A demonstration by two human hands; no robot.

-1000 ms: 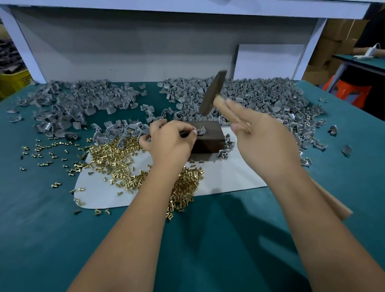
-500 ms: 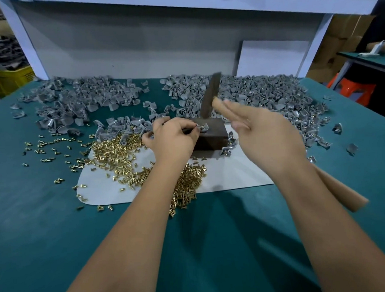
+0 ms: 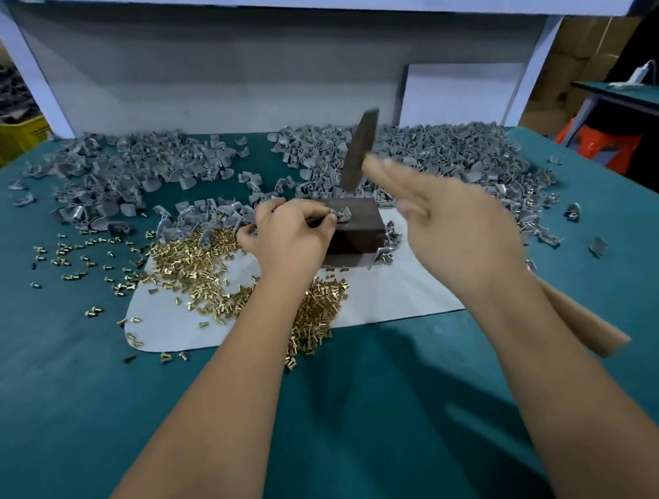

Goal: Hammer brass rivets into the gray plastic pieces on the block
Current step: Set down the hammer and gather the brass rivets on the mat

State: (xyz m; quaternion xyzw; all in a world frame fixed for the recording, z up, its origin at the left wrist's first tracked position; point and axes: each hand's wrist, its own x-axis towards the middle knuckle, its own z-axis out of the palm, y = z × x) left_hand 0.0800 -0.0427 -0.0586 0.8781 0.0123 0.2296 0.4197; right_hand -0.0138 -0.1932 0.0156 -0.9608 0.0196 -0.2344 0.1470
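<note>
Right now my left hand (image 3: 292,240) pinches a gray plastic piece (image 3: 342,214) between thumb and forefinger, pressing it flat on the near-left top corner of the dark block (image 3: 357,226). My right hand (image 3: 462,233) holds the hammer (image 3: 358,151) raised above the block; the forefingers look stretched along the handle and the hand is blurred, so I cannot tell exactly how the remaining fingers wrap, though the wooden handle comes out behind my wrist.

As for progress, I judge there is a great deal left. A large heap of brass rivets (image 3: 201,265) lies on the white mat (image 3: 400,295) and spills onto the green table (image 3: 58,381), and gray plastic pieces are piled in two big mounds along the back, one on the left (image 3: 122,173) and one on the right (image 3: 449,153). I cannot tell from here which of them already carry a rivet, so the finished count is unclear. A few pieces lie just right of the block.

The hammer's long axis runs from my right wrist up and away toward the back left, the steel head standing nearly upright with its striking face pointing down toward the block. The piece under my fingers is too small to read its direction; any rivet in it is hidden.
</note>
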